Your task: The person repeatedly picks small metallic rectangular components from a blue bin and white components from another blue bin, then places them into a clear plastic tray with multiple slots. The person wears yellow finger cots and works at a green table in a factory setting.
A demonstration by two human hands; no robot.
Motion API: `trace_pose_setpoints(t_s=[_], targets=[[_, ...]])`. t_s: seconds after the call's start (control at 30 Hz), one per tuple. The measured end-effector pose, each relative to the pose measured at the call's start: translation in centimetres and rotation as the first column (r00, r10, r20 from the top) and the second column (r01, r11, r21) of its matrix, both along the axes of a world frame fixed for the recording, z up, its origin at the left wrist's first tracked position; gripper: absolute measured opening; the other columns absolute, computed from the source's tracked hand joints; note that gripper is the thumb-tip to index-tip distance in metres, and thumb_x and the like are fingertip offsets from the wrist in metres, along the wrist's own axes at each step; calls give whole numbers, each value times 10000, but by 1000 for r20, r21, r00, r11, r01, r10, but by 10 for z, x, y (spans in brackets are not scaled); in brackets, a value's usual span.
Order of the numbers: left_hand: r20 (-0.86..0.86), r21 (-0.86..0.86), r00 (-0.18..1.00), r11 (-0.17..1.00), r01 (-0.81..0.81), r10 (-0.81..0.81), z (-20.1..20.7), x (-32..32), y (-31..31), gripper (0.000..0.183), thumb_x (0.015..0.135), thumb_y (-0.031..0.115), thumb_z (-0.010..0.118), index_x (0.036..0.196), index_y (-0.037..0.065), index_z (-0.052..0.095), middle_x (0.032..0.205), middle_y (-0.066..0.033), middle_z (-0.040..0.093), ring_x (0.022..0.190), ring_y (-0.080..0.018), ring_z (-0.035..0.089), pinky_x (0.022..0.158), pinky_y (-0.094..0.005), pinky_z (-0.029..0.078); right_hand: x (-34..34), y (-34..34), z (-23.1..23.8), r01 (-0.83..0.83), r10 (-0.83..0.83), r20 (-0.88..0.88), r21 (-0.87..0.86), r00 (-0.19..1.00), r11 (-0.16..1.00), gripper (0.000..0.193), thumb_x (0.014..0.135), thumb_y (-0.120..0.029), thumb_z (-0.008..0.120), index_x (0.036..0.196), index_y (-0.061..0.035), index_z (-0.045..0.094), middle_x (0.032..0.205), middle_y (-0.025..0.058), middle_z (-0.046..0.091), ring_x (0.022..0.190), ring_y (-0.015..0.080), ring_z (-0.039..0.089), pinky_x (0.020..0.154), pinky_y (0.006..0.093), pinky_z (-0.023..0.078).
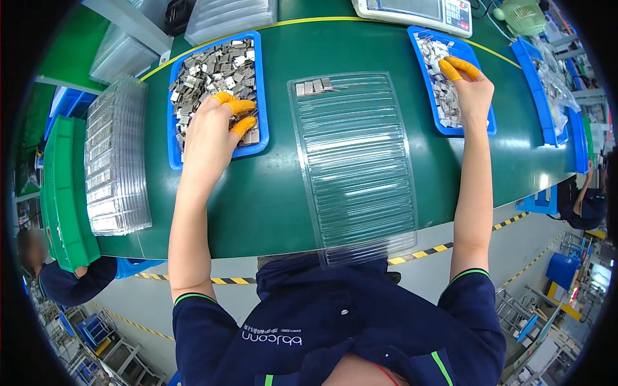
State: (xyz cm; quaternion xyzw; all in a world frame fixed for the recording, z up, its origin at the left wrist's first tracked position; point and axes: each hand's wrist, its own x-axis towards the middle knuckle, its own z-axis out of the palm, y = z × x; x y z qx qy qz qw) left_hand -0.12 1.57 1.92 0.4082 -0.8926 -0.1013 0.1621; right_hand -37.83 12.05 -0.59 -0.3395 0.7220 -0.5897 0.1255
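Observation:
My left hand (210,134), with orange finger cots on its tips, reaches into a blue tray (259,90) heaped with small silvery metal housings (212,71). Its fingers are curved and apart, touching the heap. Above another blue tray (417,61), filled with small white pieces (446,103), my right hand (473,87) is closed in a pinch, also in orange cots. What the pinch holds, if anything, is too small to make out. Between the hands lies a clear ribbed plastic blister tray (357,167), with several metal pieces with thin leads (313,86) in its far left slots.
A stack of clear blister trays (116,161) and a green bin (64,193) stand at the left. A white scale (418,9) sits at the back. At the right is a blue bin (537,96) with plastic bags. The blister tray's near end overhangs the table edge. Other people sit at both sides.

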Motion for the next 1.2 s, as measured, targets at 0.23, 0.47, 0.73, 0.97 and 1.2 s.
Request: trace_pose_setpoints(t_s=[0.23, 0.47, 0.73, 0.97, 1.2], targets=[[-166, 214, 983, 976, -48, 84, 1, -4, -5, 223, 738, 30, 663, 957, -13, 658, 877, -137, 645, 792, -228, 617, 722, -305, 485, 1, -2, -1, -65, 69, 36, -109, 997, 992, 236, 769, 24, 657, 996, 74, 618, 919, 136, 657, 856, 181, 643, 772, 245, 512], [-610, 683, 710, 687, 247, 350, 21, -25, 7, 233, 801, 69, 655, 1007, -39, 643, 889, -106, 669, 766, -140, 641, 687, -225, 508, 51, -2, 32, -195, 173, -151, -147, 973, 970, 220, 783, -14, 664, 986, 57, 619, 934, 114, 656, 838, 152, 636, 765, 244, 507], [-611, 787, 721, 354, 506, 328, 25, -67, 14, 291, 847, 114, 609, 1100, -29, 587, 948, -133, 654, 802, -178, 661, 681, -220, 538, 141, -5, 40, -557, 518, -267, -97, 813, 825, 191, 748, -31, 690, 938, -21, 665, 866, 76, 656, 742, 131, 630, 684, 231, 507], [-633, 772, 671, 375, 513, 386, 13, -73, 15, 337, 861, 102, 582, 1160, -47, 534, 1046, -157, 621, 949, -219, 633, 785, -242, 526, 127, -7, 16, -440, 451, 425, -129, 785, 888, 207, 785, -12, 655, 973, 67, 615, 895, 111, 657, 777, 141, 643, 688, 225, 508], [-660, 739, 616, 518, 430, 431, 1, -75, 16, 384, 856, 79, 585, 1213, -30, 496, 984, -142, 644, 879, -190, 651, 712, -219, 519, 135, -3, 26, -527, 478, 572, -93, 666, 845, 228, 825, -34, 624, 1022, 68, 575, 934, 143, 644, 826, 199, 655, 716, 245, 526]])
